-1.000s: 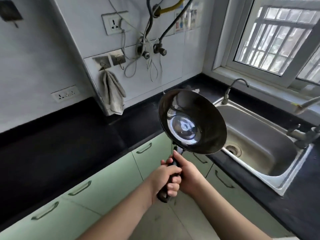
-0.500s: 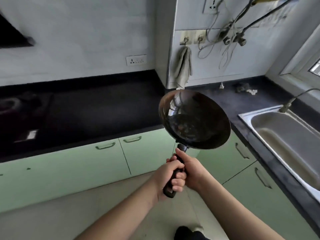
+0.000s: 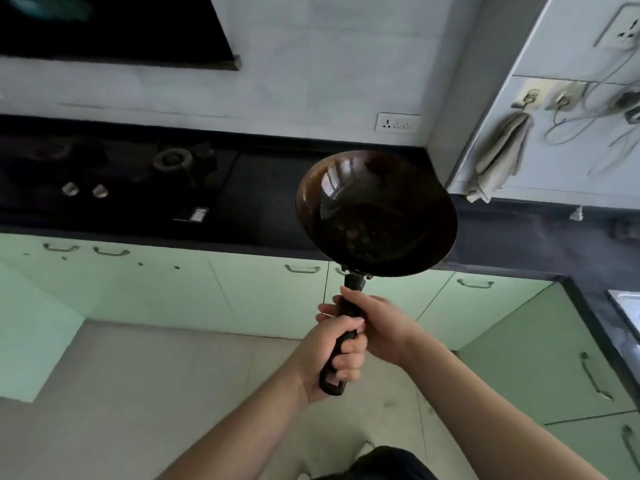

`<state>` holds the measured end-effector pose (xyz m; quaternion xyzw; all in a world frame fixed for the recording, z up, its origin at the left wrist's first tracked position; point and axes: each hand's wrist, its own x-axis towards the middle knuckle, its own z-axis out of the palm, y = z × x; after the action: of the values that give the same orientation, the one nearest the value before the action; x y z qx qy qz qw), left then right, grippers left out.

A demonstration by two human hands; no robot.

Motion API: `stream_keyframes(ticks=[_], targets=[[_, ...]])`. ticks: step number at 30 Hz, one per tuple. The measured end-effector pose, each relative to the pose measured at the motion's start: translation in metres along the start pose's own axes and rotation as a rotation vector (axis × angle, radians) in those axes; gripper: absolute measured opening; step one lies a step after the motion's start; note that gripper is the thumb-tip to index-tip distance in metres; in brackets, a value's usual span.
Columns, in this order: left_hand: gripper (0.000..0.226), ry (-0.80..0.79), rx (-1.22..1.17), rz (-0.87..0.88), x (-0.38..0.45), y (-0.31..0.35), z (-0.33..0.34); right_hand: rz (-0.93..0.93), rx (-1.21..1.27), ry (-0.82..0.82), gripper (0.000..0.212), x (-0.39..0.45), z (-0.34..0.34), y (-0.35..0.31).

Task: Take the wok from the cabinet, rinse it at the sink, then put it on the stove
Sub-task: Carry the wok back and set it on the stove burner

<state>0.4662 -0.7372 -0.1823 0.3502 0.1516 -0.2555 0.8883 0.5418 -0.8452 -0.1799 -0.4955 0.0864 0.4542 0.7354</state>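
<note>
A dark round wok [image 3: 375, 213] with a black handle hangs in the air in front of the black counter, its bowl tilted toward me. My left hand [image 3: 334, 356] grips the lower part of the handle. My right hand [image 3: 375, 322] wraps the handle just above it. The built-in gas stove [image 3: 173, 161] lies in the counter to the left of the wok, with two knobs in front of its burner. Only a corner of the steel sink [image 3: 627, 306] shows at the right edge.
Pale green cabinets [image 3: 263, 289] with metal handles run under the counter and turn the corner on the right. A black range hood [image 3: 114, 29] hangs above the stove. A cloth [image 3: 498, 157] hangs from a wall hook at the right, beside loose cables.
My view has swung left from the sink to the stove. The wok stays held in both hands and has travelled left with me; the sink has slid almost out of view.
</note>
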Motion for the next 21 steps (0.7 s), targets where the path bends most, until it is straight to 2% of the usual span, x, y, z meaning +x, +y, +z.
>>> stream_keyframes(ticks=[7, 12, 16, 21], targets=[[0.025, 0.116, 0.047, 0.139, -0.001, 0.022, -0.031, 0.053, 0.062, -0.171, 0.014, 0.058, 0.029, -0.010], [0.028, 0.199, 0.040, 0.201, 0.009, 0.041, -0.044, 0.036, -0.150, -0.156, 0.031, 0.095, 0.046, -0.023], [0.025, 0.252, 0.017, 0.254, 0.013, 0.055, -0.053, 0.022, -0.251, -0.222, 0.032, 0.117, 0.060, -0.032], [0.030, 0.339, -0.026, 0.319, 0.000, 0.073, -0.062, 0.037, -0.341, -0.310, 0.033, 0.136, 0.091, -0.035]])
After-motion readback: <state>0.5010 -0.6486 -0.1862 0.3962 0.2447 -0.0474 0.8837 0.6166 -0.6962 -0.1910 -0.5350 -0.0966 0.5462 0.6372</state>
